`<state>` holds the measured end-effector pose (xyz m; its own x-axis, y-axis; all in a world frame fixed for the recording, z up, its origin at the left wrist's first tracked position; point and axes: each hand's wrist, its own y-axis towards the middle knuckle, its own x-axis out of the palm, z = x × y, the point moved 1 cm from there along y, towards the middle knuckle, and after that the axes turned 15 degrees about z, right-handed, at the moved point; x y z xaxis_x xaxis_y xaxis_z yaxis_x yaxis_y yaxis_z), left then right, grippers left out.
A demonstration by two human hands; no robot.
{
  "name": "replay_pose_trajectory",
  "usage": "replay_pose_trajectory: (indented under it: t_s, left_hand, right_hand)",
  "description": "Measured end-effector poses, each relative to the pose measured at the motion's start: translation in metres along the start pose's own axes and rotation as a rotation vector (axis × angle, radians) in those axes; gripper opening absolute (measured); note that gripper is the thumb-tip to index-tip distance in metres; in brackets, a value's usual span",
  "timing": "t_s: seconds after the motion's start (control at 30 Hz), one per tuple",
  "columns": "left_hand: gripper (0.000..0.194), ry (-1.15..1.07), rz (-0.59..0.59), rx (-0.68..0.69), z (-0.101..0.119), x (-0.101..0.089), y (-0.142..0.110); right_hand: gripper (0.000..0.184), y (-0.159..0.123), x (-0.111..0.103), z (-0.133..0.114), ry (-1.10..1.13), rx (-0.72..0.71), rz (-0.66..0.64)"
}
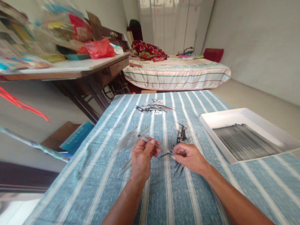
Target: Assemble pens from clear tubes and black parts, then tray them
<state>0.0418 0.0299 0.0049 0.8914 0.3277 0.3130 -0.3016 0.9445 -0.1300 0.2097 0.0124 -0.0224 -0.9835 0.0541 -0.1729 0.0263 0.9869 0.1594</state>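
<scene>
My left hand [143, 156] is closed round a clear pen [158, 147] with a dark end, holding it slantwise above the table. At the pen's lower right end, my right hand [188, 156] pinches with thumb and fingers, where a small black part shows. Clear pen barrels [127, 140] lie in a loose pile left of my left hand. Small black pen parts [182, 132] are heaped just beyond my right hand, and more stick out beneath it. Farther off, a bunch of thin pen refills [153, 107] lies across a printed label.
A white box [225, 150] on the right holds a row of finished-looking pens [246, 140]. Blue striped cloth [98, 175] covers the table. A cluttered sewing table [93, 64] stands at left, and a bed [178, 73] lies beyond.
</scene>
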Motion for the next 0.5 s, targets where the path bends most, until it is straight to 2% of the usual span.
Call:
replay_pose_trajectory:
  t_s: [0.3,0.5]
  left_hand:
    - [0.016,0.005,-0.049,-0.021,-0.004,0.0033,-0.0063]
    - [0.016,0.005,-0.06,-0.042,-0.008,0.0037,-0.0078]
  right_hand:
    - [0.009,-0.0021,0.0036,-0.0017,0.006,-0.026,0.048]
    - [0.012,-0.0023,0.0018,-0.0013,-0.036,0.02,0.03]
